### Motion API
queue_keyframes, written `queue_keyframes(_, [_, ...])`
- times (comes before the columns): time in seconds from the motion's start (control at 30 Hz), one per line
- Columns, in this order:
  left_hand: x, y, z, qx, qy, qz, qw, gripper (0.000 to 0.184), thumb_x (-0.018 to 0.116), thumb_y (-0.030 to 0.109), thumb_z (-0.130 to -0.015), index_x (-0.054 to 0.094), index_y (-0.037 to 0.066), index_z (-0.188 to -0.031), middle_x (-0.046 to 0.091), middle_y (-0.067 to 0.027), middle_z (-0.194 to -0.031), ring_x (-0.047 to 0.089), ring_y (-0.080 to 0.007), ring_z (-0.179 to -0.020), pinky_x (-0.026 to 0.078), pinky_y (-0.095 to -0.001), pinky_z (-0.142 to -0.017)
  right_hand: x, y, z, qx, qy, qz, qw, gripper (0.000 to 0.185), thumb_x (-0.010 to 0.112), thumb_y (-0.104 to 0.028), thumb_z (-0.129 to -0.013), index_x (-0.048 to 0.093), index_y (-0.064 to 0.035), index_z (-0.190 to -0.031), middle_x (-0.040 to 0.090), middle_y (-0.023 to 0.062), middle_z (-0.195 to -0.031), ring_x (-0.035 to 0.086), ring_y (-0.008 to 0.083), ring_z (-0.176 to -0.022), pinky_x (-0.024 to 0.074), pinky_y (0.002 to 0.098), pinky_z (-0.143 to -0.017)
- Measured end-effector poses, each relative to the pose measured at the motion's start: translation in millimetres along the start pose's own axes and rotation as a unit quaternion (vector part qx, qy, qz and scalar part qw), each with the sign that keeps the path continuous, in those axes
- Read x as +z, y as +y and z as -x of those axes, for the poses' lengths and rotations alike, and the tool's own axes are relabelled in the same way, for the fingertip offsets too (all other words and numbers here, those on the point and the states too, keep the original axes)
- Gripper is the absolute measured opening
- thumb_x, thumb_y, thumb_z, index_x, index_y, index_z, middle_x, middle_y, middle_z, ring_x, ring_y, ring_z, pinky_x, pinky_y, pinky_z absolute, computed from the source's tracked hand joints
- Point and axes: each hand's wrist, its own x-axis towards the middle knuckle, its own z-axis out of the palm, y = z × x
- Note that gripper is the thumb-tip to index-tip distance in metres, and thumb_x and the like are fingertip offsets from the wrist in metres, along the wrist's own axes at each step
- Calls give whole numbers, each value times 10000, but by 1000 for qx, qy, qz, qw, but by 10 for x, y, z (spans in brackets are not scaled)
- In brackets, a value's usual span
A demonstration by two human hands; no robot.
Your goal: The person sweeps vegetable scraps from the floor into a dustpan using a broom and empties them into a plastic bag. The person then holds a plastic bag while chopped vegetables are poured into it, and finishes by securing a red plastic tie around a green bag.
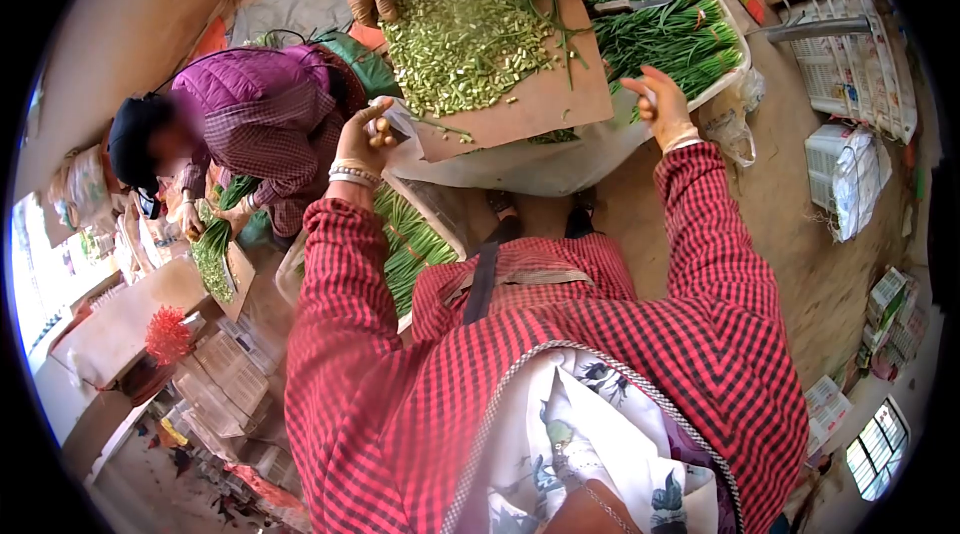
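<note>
While the left hand (364, 142) stands at the near left corner of a board (560, 112), its fingers are curled; whether they clamp anything cannot be told. The right hand (660, 106), index extended and other fingers bent, is beside banded green stalks (688, 46); its grip is likewise unclear. Chopped green pieces (455, 49) cover much of the board; a knife (640, 5) lies on the stalks.

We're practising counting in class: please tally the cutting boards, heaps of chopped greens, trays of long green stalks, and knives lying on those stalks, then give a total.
Cutting boards: 2 (large board, left board)
Chopped heaps: 2 (large heap, left heap)
Stalk trays: 2 (right tray, lower-left tray)
Knife on stalks: 1
Total: 7
</note>
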Motion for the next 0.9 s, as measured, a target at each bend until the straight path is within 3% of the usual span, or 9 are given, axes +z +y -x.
queue_keyframes(0.27, [-145, -47, 205, -66, 8, 61, 996, 194, 454, 78, -825, 559, -31, -947, 455, 31, -534, 215, -33, -334, 205, -179, -347, 309, 64, 89, 2, -28, -38, 999, 529, 543, -196, -786, 315, -34, -1235, 522, 187, -1058, 561, 146, -618, 419, 223, -471])
queue_keyframes(0.33, [-216, -30, 206, -84, -53, 89, 991, 201, 463, 76, -814, 552, -63, -929, 472, 15, -568, 313, -59, -392, 283, -189, -399, 245, 65, 80, 14, -66, -31, 997, 462, 547, -241, -809, 367, -52, -1189, 478, 202, -1124, 558, 137, -672, 440, 215, -519])
queue_keyframes(0.4, [-142, -66, 171, 4, -59, 108, 992, 230, 464, 100, -815, 552, -39, -976, 576, -20, -682, 487, -112, -535, 412, -226, -540, 243, 76, 35, 13, -76, -20, 997, 445, 546, -249, -810, 389, -51, -1176, 476, 203, -1128, 556, 134, -668, 441, 215, -524])
queue_keyframes(0.43, [-127, -68, 120, 49, -115, 92, 988, 219, 498, 113, -803, 553, -24, -964, 612, -60, -785, 566, -175, -723, 451, -291, -703, 257, 96, 26, 10, -82, -12, 997, 429, 544, -257, -811, 410, -50, -1163, 474, 203, -1132, 555, 131, -664, 441, 215, -529])
queue_keyframes(0.53, [-42, -109, 85, 69, -77, -98, 990, 213, 554, 82, -789, 547, -2, -984, 613, -87, -838, 589, -194, -797, 465, -325, -766, 329, 88, 0, 7, -71, 4, 997, 419, 546, -267, -810, 434, -44, -1147, 470, 202, -1141, 552, 125, -659, 440, 217, -535])
queue_keyframes(0.6, [-10, -202, 42, 78, -65, -114, 988, 249, 521, 18, -794, 541, 0, -1042, 615, -74, -784, 580, -136, -672, 476, -243, -621, 370, 78, -5, 5, -60, 2, 998, 394, 535, -250, -809, 443, -45, -1132, 495, 197, -1099, 555, 127, -625, 438, 211, -500])
queue_keyframes(0.67, [-183, -387, -143, 112, -11, -214, 970, 257, 481, 25, -817, 537, 2, -1067, 615, -68, -736, 506, -82, -545, 398, -194, -490, 373, 80, -20, 3, -50, 2, 999, 369, 525, -234, -807, 452, -47, -1117, 520, 192, -1058, 558, 130, -591, 436, 206, -464])
queue_keyframes(0.7, [-174, -376, -95, 101, -5, -255, 962, 270, 446, 34, -830, 531, 31, -1087, 612, -59, -700, 382, -46, -432, 282, -172, -400, 364, 87, -41, 0, -52, 4, 999, 371, 527, -235, -806, 454, -48, -1117, 519, 192, -1060, 558, 130, -590, 436, 206, -464])
queue_keyframes(0.9, [-303, -304, 26, -25, -9, -95, 995, 300, 405, 68, -848, 479, 80, -1138, 619, -70, -739, 281, -40, -347, 234, -171, -323, 236, 167, -56, 21, -39, 5, 999, 416, 532, -245, -807, 422, -28, -1144, 517, 200, -1062, 561, 140, -609, 435, 209, -466])
